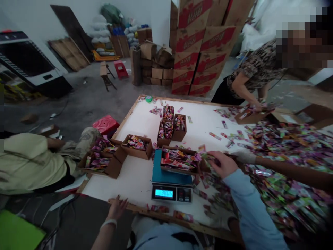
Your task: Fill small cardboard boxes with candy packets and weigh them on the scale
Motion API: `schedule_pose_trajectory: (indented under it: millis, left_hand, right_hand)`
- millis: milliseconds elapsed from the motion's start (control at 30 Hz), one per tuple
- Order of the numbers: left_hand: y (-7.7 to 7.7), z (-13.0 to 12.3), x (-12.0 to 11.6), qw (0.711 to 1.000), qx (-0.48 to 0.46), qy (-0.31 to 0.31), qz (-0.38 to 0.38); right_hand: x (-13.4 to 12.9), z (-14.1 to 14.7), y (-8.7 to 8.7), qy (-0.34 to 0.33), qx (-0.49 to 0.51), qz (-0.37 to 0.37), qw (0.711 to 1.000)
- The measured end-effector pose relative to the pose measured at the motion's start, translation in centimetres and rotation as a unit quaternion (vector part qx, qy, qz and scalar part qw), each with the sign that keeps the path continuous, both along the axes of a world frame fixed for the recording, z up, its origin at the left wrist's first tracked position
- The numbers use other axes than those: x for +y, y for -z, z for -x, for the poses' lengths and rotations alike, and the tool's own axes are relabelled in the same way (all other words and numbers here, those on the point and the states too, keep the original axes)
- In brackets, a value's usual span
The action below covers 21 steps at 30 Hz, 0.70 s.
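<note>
My left hand [117, 209] lies on the wooden front edge of the table, fingers spread, a pale band round the wrist. With closed fingers, my right hand [224, 164] holds a small colourful packet [202, 149] beside the right end of a carton. This open carton [180, 168], full of similar packets, sits on the blue plate of a digital scale [171, 193] with a lit display. Loose packets [204, 182] lie right of the scale. Gloved hands of a co-worker at my right are close by: one glove [244, 157] beyond my forearm, another glove [218, 214] below it.
Filled small cartons stand left of the scale [137, 147] and farther back [179, 127]. A large packet heap [293, 173] covers the table's right side. One person sits at left [31, 159]; another stands at the far right [249, 73] with a carton. Stacked boxes [200, 52] rise behind.
</note>
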<state>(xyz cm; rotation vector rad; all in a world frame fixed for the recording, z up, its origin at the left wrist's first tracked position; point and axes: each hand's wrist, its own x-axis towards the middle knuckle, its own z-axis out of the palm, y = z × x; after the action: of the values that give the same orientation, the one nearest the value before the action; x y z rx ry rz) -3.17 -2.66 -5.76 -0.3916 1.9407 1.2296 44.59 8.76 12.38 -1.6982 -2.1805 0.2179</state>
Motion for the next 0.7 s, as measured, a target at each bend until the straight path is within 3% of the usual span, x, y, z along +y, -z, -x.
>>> schedule_pose_trajectory:
  millis: [67, 133, 233, 333, 433, 500, 633, 700]
  left_hand:
    - [0.2, 0.2, 0.2, 0.998, -0.059, 0.004, -0.001]
    - [0.4, 0.6, 0.2, 0.996, -0.092, -0.001, -0.002]
    - [0.4, 1.5, -0.4, 0.996, -0.087, -0.001, 0.0]
    - [0.2, 2.7, -2.2, 0.996, -0.082, 0.026, 0.006]
    - [0.2, 3.9, -4.9, 0.996, -0.078, 0.048, 0.003]
    - [0.4, 4.5, -6.5, 0.995, -0.081, 0.052, 0.014]
    - [0.7, 4.8, -8.2, 0.993, -0.088, 0.062, 0.041]
    - [0.6, 4.5, -8.0, 0.991, -0.07, 0.111, 0.036]
  right_hand:
    - [1.3, 4.6, -4.1, -0.062, -0.055, 0.052, 0.995]
    - [2.6, 8.7, -6.4, -0.106, -0.127, 0.119, 0.979]
    - [3.9, 11.9, -7.3, -0.105, -0.154, 0.139, 0.973]
    - [4.2, 11.0, -6.8, -0.032, -0.06, 0.031, 0.997]
    - [4.0, 8.1, -5.6, 0.062, 0.076, -0.074, 0.992]
    - [3.7, 5.9, -3.7, 0.13, 0.127, -0.098, 0.978]
    - [2.2, 1.7, 2.6, 0.244, 0.149, -0.064, 0.956]
    - [1.1, -0.1, 6.1, 0.274, 0.167, -0.014, 0.947]
